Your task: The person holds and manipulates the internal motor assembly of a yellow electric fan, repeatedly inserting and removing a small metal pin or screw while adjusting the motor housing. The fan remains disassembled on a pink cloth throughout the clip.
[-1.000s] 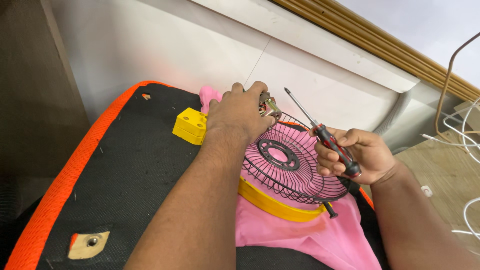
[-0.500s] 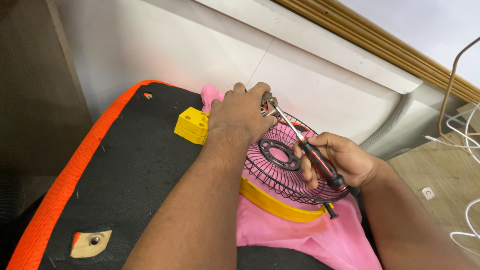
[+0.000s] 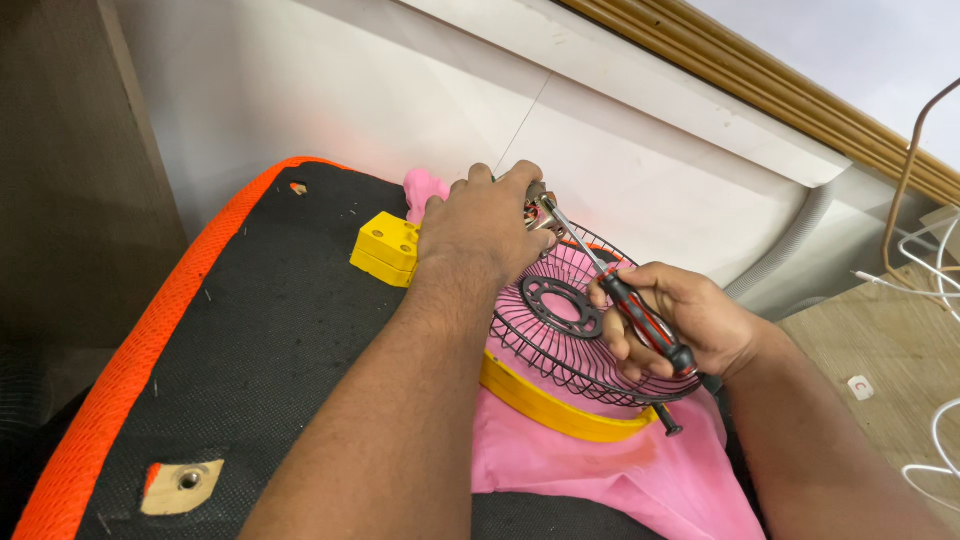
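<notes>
Two hands are at work on a black padded surface (image 3: 250,340) edged in orange, which fills most of your view and lies against a pale wall (image 3: 400,90). Spread over its right part is a pink cloth (image 3: 600,470), and on that cloth rests the round fan assembly: a dark wire fan grille (image 3: 570,330) seated over a yellow ring (image 3: 545,405), near the far edge of the padding. A yellow block (image 3: 385,245) sits just beside the grille on the left, touching or nearly touching your left wrist.

Your left hand (image 3: 485,225) is closed over the far rim of the grille, fingers curled around a small metal fitting there; what exactly it pinches is hidden under the fingers. Your right hand (image 3: 680,320) is wrapped firmly around the red-and-black handle of a screwdriver (image 3: 610,285), whose shaft slants up and left so the tip meets that fitting under your left fingertips.

As for progress, I judge you are mid-way through working a fastener at the rim: the tool is seated on it, but the grille lies in place on the yellow ring, so nothing looks separated yet. A dark bolt-like piece (image 3: 665,420) juts out at the near rim, so more fixings around the edge may remain.
</notes>
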